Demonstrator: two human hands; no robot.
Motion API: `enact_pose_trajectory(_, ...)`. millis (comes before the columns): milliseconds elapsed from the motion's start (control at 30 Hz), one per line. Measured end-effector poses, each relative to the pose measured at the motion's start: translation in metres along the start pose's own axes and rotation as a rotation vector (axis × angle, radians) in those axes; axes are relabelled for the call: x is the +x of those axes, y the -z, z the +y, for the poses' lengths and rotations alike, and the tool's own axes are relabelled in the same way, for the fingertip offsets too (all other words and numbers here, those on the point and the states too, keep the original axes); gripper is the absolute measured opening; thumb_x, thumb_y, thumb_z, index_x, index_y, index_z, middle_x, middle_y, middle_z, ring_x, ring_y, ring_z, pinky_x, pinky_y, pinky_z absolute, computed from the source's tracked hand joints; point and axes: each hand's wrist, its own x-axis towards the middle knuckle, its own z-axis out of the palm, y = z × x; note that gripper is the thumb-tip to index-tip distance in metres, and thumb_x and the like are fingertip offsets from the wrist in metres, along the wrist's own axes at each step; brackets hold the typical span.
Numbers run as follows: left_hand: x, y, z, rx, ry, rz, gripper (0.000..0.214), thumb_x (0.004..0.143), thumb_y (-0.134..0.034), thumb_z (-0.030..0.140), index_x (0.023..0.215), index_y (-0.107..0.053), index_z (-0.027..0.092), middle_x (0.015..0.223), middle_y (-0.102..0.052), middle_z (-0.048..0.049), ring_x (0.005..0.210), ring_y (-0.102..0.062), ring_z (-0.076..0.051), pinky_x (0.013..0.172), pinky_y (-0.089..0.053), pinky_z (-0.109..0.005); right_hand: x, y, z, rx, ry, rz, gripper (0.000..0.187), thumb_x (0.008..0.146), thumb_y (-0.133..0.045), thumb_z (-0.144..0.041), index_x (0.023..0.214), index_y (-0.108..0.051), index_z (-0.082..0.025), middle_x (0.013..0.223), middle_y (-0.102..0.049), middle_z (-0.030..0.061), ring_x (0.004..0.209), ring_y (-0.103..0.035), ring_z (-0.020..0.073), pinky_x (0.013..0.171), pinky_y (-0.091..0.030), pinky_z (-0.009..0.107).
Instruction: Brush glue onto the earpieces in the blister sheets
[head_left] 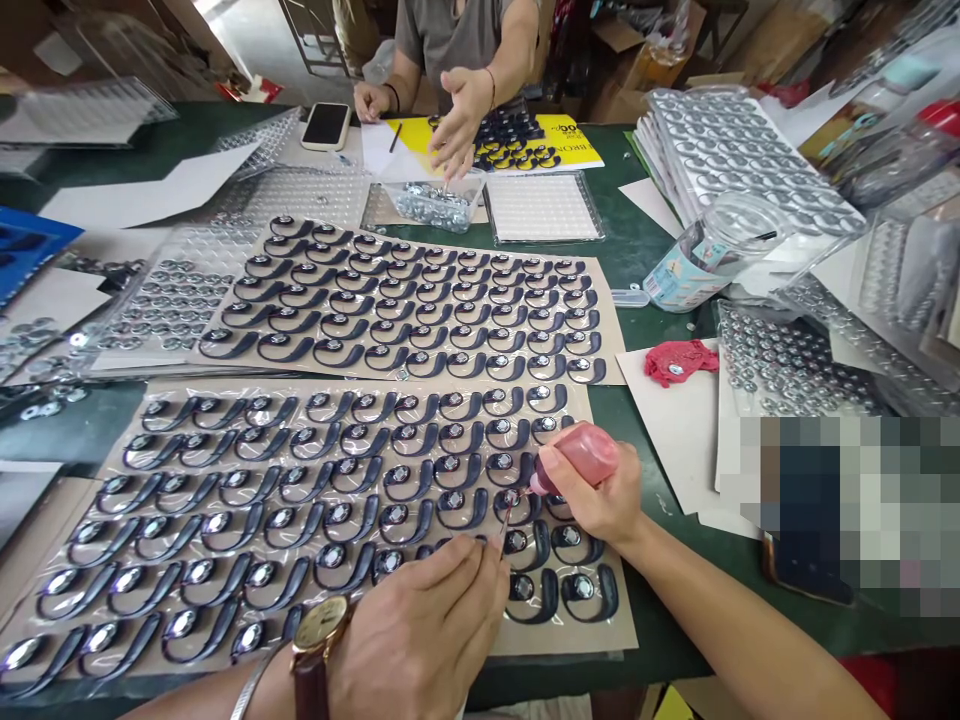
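Observation:
My right hand (611, 500) is wrapped round a small pink squeeze bottle (589, 455), its nozzle tilted down to the left over a dark curved piece with a shiny round stone. Just below that nozzle, my left hand (427, 625) has its fingers pressed together on a thin pointed tool (508, 517), mostly hidden by the fingers. The tool's tip is close to the same stone. Both hands are above the front brown card sheet (555, 638), which bears rows of these dark curved pieces (405, 480). A watch is on my left wrist.
A second card of curved pieces (420, 310) lies behind. Beyond it, a co-worker's hand (461, 115) reaches over a clear tub of stones (435, 207). To the right are a plastic cup (694, 260), a red cloth (681, 362) and stacked stone sheets (750, 150). A phone (326, 127) lies far left.

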Motion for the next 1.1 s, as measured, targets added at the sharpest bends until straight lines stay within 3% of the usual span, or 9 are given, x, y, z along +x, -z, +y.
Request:
enact_pose_trajectory(533, 0.000, 0.009, -0.016, -0.145, 0.089, 0.003, 0.045, 0.096, -0.020, 0.009, 0.108, -0.063, 0.004, 0.110, -0.067, -0.0138, 0.103, -0.062, -0.021, 0.089, -0.049, -0.036, -0.002, 0.000, 0.001, 0.010, -0.026, -0.031, 0.014, 0.084, -0.061, -0.027, 0.073, -0.062, -0.020, 0.057, -0.066, 0.0003, 0.050, -0.062, 0.0161, 0.053, -0.051, 0.029)
enact_pose_trajectory(833, -0.002, 0.008, -0.025, -0.344, 0.192, 0.051, 0.037, 0.079, -0.040, -0.001, 0.109, -0.061, 0.005, 0.110, -0.067, -0.0152, 0.096, -0.066, -0.021, 0.082, -0.053, -0.038, -0.002, -0.003, -0.002, -0.049, -0.004, -0.035, 0.017, 0.084, -0.061, -0.029, 0.073, -0.064, -0.017, 0.060, -0.065, 0.0031, 0.051, -0.062, 0.0156, 0.053, -0.052, 0.028)
enact_pose_trajectory(933, -0.001, 0.007, -0.028, -0.424, 0.261, 0.100, 0.033, 0.082, -0.044, -0.001, 0.109, -0.060, 0.010, 0.107, -0.068, -0.0128, 0.093, -0.067, -0.018, 0.082, -0.053, -0.036, -0.004, -0.005, -0.001, -0.004, 0.015, -0.059, 0.012, 0.083, -0.062, -0.028, 0.079, -0.064, -0.017, 0.060, -0.066, 0.0015, 0.051, -0.063, 0.0149, 0.052, -0.053, 0.027)
enact_pose_trajectory(1033, -0.002, 0.006, -0.029, -0.485, 0.322, 0.156, 0.028, 0.087, -0.048, 0.002, 0.109, -0.060, 0.014, 0.105, -0.069, -0.0106, 0.090, -0.068, -0.015, 0.083, -0.053, -0.034, -0.004, -0.004, -0.001, 0.038, 0.060, -0.006, 0.008, 0.079, -0.066, -0.026, 0.081, -0.063, -0.019, 0.066, -0.067, 0.0013, 0.053, -0.065, 0.0150, 0.052, -0.054, 0.026)
enact_pose_trajectory(1100, -0.004, 0.005, -0.030, -0.515, 0.350, 0.183, 0.026, 0.088, -0.049, 0.003, 0.109, -0.060, 0.014, 0.105, -0.070, -0.0096, 0.091, -0.068, -0.014, 0.084, -0.052, -0.033, -0.001, -0.002, -0.002, 0.164, 0.010, 0.045, 0.009, 0.081, -0.064, -0.028, 0.083, -0.062, -0.019, 0.065, -0.067, 0.0008, 0.052, -0.066, 0.0156, 0.050, -0.055, 0.026)
